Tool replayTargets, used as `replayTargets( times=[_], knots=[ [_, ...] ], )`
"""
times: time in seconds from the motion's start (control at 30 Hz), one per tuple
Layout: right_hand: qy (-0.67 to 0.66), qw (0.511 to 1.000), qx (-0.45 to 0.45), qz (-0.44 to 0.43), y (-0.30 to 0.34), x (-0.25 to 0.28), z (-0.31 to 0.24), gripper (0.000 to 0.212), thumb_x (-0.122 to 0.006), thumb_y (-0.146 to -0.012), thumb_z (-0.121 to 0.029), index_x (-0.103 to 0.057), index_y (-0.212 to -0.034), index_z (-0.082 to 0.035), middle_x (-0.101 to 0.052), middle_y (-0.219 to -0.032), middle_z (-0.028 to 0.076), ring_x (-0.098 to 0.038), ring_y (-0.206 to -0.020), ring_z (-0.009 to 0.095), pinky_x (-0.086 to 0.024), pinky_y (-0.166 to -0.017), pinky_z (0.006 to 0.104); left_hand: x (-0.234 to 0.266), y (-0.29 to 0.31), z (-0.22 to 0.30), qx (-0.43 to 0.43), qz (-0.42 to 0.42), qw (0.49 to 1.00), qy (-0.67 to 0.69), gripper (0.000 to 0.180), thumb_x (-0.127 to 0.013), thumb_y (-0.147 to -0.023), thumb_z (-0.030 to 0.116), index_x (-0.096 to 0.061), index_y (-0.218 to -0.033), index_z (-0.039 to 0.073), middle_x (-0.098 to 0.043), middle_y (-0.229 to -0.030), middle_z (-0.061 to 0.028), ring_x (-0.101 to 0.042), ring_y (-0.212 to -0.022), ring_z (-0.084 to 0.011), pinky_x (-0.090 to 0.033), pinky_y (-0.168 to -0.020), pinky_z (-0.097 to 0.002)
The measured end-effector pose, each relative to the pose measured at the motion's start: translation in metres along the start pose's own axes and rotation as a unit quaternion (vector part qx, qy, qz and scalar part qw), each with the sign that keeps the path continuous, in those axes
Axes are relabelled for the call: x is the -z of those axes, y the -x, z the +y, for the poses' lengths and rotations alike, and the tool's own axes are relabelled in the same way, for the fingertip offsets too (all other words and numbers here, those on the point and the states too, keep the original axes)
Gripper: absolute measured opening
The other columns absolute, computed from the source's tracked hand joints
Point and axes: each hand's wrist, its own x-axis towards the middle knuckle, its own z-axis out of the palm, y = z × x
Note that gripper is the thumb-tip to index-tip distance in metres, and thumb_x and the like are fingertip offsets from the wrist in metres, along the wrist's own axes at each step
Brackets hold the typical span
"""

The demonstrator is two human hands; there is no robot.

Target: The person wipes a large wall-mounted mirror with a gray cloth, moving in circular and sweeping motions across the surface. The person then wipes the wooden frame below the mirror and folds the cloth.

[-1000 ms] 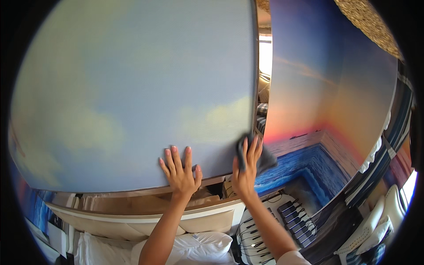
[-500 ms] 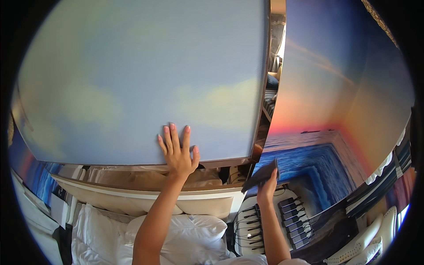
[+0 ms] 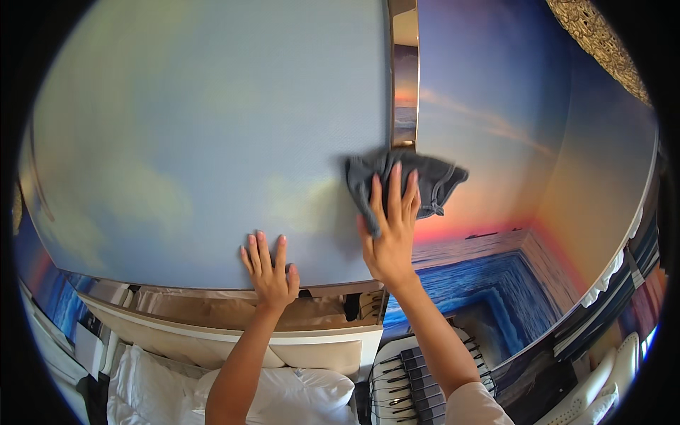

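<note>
In the head view, my left hand (image 3: 273, 283) lies with fingers spread on the lower part of the large sky-blue panel (image 3: 212, 156), holding nothing. My right hand (image 3: 389, 251) holds a dark grey cloth (image 3: 439, 180), its fingers stretched out over the fabric. The cloth spans the panel's right edge and covers part of the mirrored strip (image 3: 406, 92) there. Half a second ago I had it folded, below the panel's lower right corner; now it is higher and fanned out. My left hand stays on the panel, as before. The strip now reflects a sunset scene instead of dark furnishings. Below stand the cream padded headboard (image 3: 319, 356) and white pillows (image 3: 312, 389).
</note>
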Motion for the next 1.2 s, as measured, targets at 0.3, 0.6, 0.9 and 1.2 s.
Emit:
replayTargets(
  times=[0.3,0.6,0.9,1.2],
  knots=[
    [-0.098,0.993,0.030,-0.053,0.018,0.016,0.024,0.060,-0.058,-0.071,-0.012,-0.053,-0.130,-0.017,-0.025,-0.146,0.024,-0.041,-0.121,0.047,-0.034,-0.099,0.0513,0.000,0.002,0.000,0.009,0.012,1.000,0.003,0.052,-0.034,-0.092,0.029,-0.040,-0.137,0.003,-0.025,-0.144,-0.0292,-0.021,-0.134,-0.0466,-0.012,-0.107,-0.0602],
    [0.009,0.999,0.003,-0.036,0.014,0.004,0.022,0.065,-0.064,-0.076,-0.014,-0.043,-0.137,-0.019,-0.018,-0.148,0.026,-0.019,-0.133,0.049,-0.022,-0.107,0.0520,-0.001,0.003,0.000,0.028,0.021,0.999,-0.002,0.049,-0.036,-0.091,0.028,-0.045,-0.135,0.008,-0.031,-0.142,-0.0265,-0.025,-0.134,-0.0426,-0.014,-0.107,-0.0581],
    [0.046,0.994,0.098,-0.030,-0.008,0.009,0.036,0.070,-0.063,-0.074,-0.023,-0.040,-0.139,-0.019,-0.018,-0.150,0.019,-0.015,-0.133,0.051,-0.016,-0.106,0.0612,0.000,-0.001,0.002,0.019,0.024,0.999,-0.013,0.050,-0.034,-0.091,0.027,-0.044,-0.135,0.005,-0.030,-0.143,-0.0273,-0.024,-0.134,-0.0442,-0.013,-0.107,-0.0589],
    [0.005,0.981,0.193,-0.009,0.045,-0.015,0.054,0.059,-0.065,-0.067,-0.012,-0.053,-0.122,0.005,-0.032,-0.142,0.027,-0.027,-0.130,0.051,-0.032,-0.099,0.0570,0.005,0.000,0.003,0.014,0.028,0.999,-0.020,0.050,-0.034,-0.091,0.028,-0.044,-0.135,0.004,-0.030,-0.142,-0.0285,-0.025,-0.133,-0.0451,-0.014,-0.107,-0.0596]
  ],
)
